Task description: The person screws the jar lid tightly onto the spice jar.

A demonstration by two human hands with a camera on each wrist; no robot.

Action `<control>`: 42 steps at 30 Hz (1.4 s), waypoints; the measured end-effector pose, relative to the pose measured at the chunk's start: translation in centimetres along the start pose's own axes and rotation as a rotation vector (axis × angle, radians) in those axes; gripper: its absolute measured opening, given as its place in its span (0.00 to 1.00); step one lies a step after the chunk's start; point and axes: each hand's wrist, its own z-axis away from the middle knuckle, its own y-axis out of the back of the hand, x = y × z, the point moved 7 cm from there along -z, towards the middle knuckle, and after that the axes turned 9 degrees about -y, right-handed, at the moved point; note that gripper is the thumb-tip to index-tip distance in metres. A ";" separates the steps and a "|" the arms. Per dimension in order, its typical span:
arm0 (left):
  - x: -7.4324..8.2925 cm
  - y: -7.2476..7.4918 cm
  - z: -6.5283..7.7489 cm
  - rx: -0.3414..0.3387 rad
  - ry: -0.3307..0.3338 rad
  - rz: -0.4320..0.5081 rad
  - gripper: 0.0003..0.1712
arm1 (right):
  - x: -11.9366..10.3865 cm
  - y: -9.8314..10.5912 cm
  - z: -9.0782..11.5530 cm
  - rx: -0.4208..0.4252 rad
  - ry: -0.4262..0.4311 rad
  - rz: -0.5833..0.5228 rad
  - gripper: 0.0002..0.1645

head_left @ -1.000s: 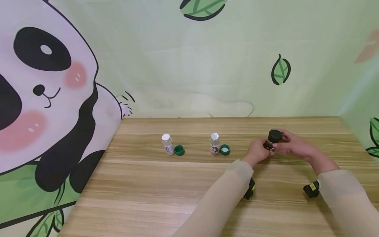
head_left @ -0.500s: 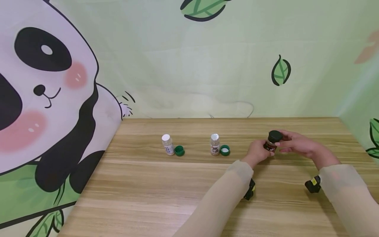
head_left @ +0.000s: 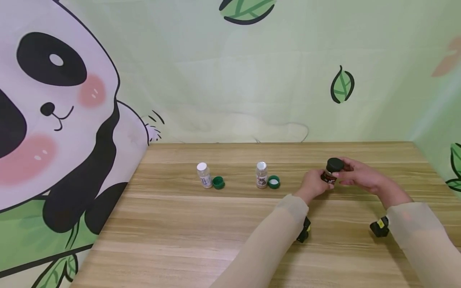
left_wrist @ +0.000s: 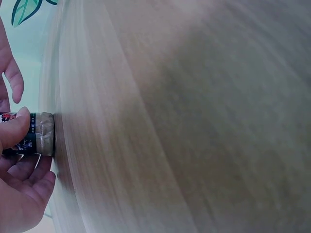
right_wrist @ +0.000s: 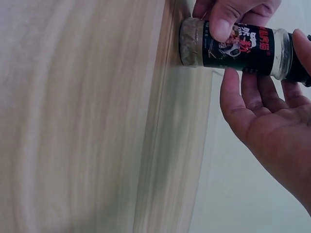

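Note:
A spice jar (head_left: 329, 177) with a black printed label and a black cap (head_left: 335, 164) stands slightly tilted at the right of the table. My left hand (head_left: 312, 185) grips its lower body, thumb across the label in the left wrist view. My right hand (head_left: 360, 174) holds the cap between thumb and fingers. In the right wrist view, the jar's glass base (right_wrist: 191, 42) is close over the wood, and the right fingers (right_wrist: 250, 94) pass by the label and neck, with the thumb at the cap.
To the left, two small clear bottles with white tops, one at far left (head_left: 204, 176) and one mid-table (head_left: 261, 175), stand upright. Beside each lies a green cap (head_left: 218, 183). A printed cloth wall (head_left: 230, 80) rises behind the wooden table (head_left: 201, 232).
My right hand has shifted slightly right and then back left at the cap. The left hand and the jar have stayed nearly still.

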 end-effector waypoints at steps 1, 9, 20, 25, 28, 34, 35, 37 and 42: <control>0.0 0.0 0.0 -0.001 -0.003 -0.004 0.19 | 0.0 0.0 0.0 0.008 0.000 -0.001 0.39; 0.1 -0.1 0.0 0.003 -0.014 -0.008 0.19 | 0.1 0.0 0.1 0.068 0.013 -0.016 0.34; -0.5 -0.6 -0.9 -0.005 -0.047 -0.014 0.18 | 0.2 -0.7 0.4 0.144 -0.026 -0.002 0.38; -0.2 -0.3 -0.5 -0.012 -0.031 -0.013 0.20 | 0.3 -0.8 0.4 0.165 -0.023 -0.043 0.35; 0.0 -0.1 -0.2 -0.005 -0.025 -0.022 0.21 | 0.4 -0.8 0.4 0.183 -0.031 -0.062 0.36; 0.0 -0.1 -0.1 -0.002 -0.010 -0.020 0.22 | 0.4 -1.1 0.3 0.223 -0.039 -0.071 0.39; 0.0 -0.2 -0.2 -0.001 -0.010 -0.014 0.22 | 0.3 -1.1 0.3 0.230 -0.039 -0.071 0.39; 0.0 -0.1 -0.2 0.002 -0.011 -0.002 0.21 | 0.3 -1.2 0.3 0.243 -0.040 -0.072 0.39; 0.1 -0.1 -0.1 0.001 -0.029 -0.007 0.21 | 0.3 -1.3 0.2 0.268 -0.049 -0.064 0.39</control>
